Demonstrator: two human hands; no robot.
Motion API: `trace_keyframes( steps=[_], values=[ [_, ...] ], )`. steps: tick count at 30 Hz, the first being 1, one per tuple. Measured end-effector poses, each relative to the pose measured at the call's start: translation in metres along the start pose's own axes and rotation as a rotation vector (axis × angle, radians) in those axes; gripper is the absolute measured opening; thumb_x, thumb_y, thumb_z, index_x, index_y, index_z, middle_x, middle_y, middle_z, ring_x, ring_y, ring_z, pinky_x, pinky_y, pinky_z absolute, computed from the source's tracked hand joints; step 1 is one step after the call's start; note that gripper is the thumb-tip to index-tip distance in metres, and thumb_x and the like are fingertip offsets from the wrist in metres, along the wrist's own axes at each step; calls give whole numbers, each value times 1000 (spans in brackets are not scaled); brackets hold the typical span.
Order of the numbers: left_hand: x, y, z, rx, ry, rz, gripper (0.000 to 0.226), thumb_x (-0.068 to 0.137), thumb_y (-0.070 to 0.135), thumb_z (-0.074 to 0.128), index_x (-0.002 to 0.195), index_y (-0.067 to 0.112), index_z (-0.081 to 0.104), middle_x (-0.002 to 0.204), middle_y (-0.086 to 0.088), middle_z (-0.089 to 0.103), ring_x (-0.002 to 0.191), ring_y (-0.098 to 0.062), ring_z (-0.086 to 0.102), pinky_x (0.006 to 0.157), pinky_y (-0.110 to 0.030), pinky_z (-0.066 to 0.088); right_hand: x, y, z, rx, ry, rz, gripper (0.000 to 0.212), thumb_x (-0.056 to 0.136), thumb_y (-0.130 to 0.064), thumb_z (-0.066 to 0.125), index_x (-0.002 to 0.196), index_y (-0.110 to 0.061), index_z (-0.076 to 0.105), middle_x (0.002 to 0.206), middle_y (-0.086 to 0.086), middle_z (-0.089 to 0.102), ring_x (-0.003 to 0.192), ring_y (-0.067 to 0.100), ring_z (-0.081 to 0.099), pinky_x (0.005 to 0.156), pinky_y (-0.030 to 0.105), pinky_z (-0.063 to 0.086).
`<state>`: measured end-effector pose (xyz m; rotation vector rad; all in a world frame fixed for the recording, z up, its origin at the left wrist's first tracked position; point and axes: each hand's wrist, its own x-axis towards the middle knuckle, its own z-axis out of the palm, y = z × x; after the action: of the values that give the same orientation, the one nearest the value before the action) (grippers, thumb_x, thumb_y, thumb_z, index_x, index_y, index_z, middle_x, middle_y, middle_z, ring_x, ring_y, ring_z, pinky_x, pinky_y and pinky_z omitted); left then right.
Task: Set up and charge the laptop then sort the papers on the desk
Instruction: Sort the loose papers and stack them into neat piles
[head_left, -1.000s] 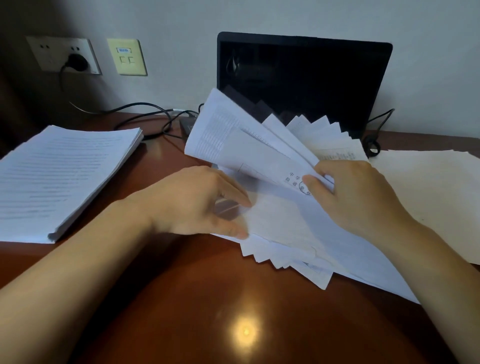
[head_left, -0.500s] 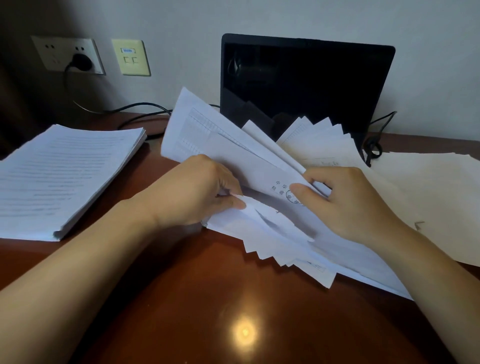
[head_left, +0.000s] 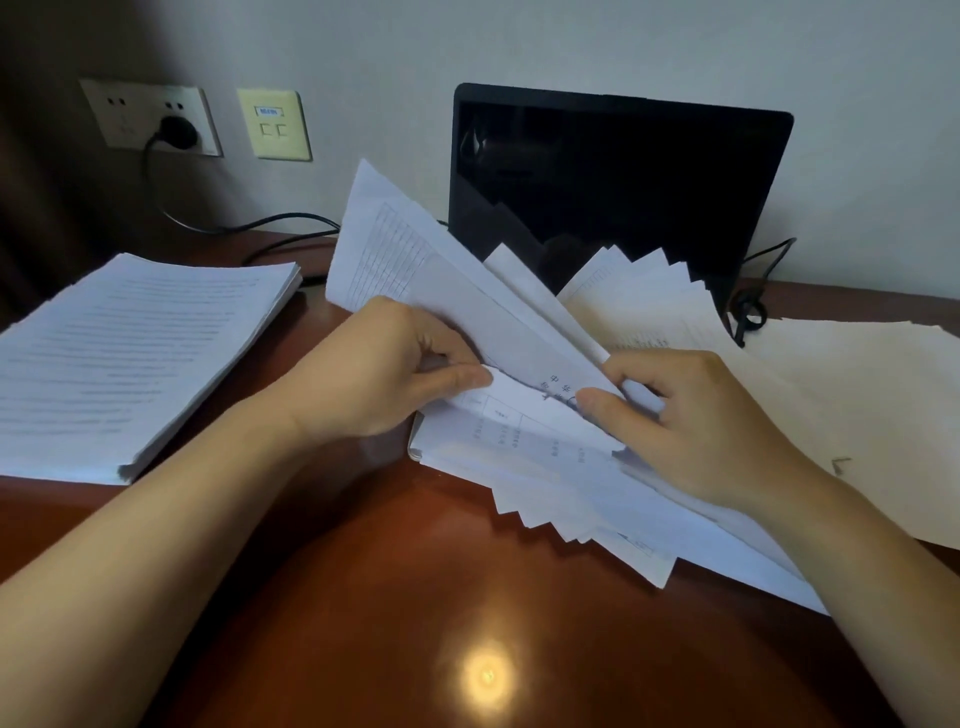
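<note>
Plainly the sorting is under way. The laptop (head_left: 623, 176) stands open with a dark screen at upper centre of the frame. A plug (head_left: 176, 130) sits in the wall socket at upper left, and its cable (head_left: 260, 226) runs along the back of the desk (head_left: 363, 623).

The fanned papers (head_left: 519, 457) lie at centre frame, their lower corners splayed over the wood. The left hand (head_left: 384, 374) pinches a few lifted sheets (head_left: 415, 260) between thumb and curled fingers, holding them tilted up toward the screen. The right hand (head_left: 691, 421) grips the fan from the right, thumb pressed on top and fingers curled over a layer.

The main risk is the fan itself: held at only two places, loose pages could slide out toward the lower edge and lose their order. The raised sheets lean close to the screen and could knock it, or crease if tugged. Pages could also drift onto the neat stack (head_left: 130, 353) at left or the cream sheets (head_left: 857, 415) at right, mixing the piles.
</note>
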<state>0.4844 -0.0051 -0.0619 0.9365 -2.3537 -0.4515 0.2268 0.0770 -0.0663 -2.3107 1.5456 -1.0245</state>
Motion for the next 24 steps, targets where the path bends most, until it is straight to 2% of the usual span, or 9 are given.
trace_keyframes(
  steps=[2,4,8,10,12,16,18,20,24],
  values=[
    [0,1,2,14,92,42,27,84,42,72,92,19,82,91,11,77,82,-4,70,73,-28,56,-1,-5,2,4,-54,8,30,88,-54,59,71,-30,59,66,-12,58,59,7,58,50,21,46],
    [1,2,4,51,173,88,19,86,36,76,87,18,82,88,12,76,79,-5,70,70,-30,55,-1,-6,3,-33,-116,43,40,78,-71,59,86,-32,65,81,-13,66,70,11,63,59,37,53],
    [1,6,9,75,380,194,19,88,34,79,89,16,77,92,8,72,86,-10,68,72,-37,57,0,3,5,-96,-105,40,26,85,-50,64,88,-25,64,75,-6,64,64,14,60,55,40,52],
    [2,10,11,60,472,215,29,89,37,78,110,18,72,118,3,66,115,-15,61,91,-39,55,0,7,3,-120,-16,43,26,92,-39,61,79,-16,60,63,-1,53,54,15,49,49,34,43],
    [3,11,14,19,516,148,59,89,40,76,140,20,54,146,-2,47,141,-15,41,114,-36,39,1,5,-2,-75,91,43,23,95,-33,60,76,-19,60,60,-3,52,53,15,48,48,33,41],
    [8,4,23,-190,572,-101,94,89,43,73,161,25,17,167,8,19,154,-7,16,126,-40,22,2,-11,-11,120,228,27,8,91,-33,60,90,-28,66,80,-6,68,69,13,65,53,25,50],
    [12,-2,24,-429,531,-125,95,90,40,75,162,29,14,165,11,26,152,-7,24,124,-46,26,2,-19,-16,270,288,32,13,88,-28,62,98,-36,65,91,-20,71,82,2,69,63,12,51],
    [18,-2,20,-647,473,-84,86,91,29,75,159,31,23,157,11,42,144,-8,40,117,-46,37,2,-24,-24,432,356,64,19,87,-22,66,101,-34,67,94,-20,73,88,2,70,71,15,55],
    [32,15,-2,-975,395,-53,69,92,15,66,153,25,36,140,4,63,129,-15,59,100,-28,53,5,-25,-41,677,556,125,27,86,-12,68,111,-25,68,101,-12,75,94,9,72,74,22,57]
  ],
)
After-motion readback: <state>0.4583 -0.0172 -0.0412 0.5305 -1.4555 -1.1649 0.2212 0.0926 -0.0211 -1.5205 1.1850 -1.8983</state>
